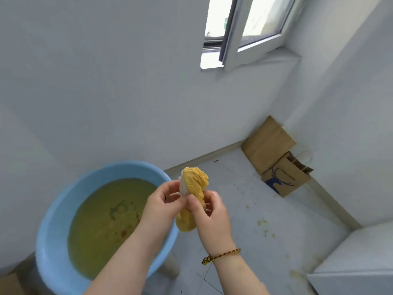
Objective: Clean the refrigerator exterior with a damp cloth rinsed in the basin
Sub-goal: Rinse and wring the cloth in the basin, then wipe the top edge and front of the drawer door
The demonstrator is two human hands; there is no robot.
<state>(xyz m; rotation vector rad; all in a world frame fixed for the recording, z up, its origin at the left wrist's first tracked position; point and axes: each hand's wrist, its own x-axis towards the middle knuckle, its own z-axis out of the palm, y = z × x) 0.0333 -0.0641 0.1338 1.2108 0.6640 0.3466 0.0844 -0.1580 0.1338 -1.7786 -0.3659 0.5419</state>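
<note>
Both hands, left (pixel 160 204) and right (pixel 209 211), grip a twisted yellow-and-white cloth (pixel 194 189) beside the round blue plastic basin (pixel 57 211) of murky water.

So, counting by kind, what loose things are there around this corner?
Blue basin: 1
Yellow cloth: 1
Brown paper bags: 2
Braided bracelet: 1
Total: 5
</note>
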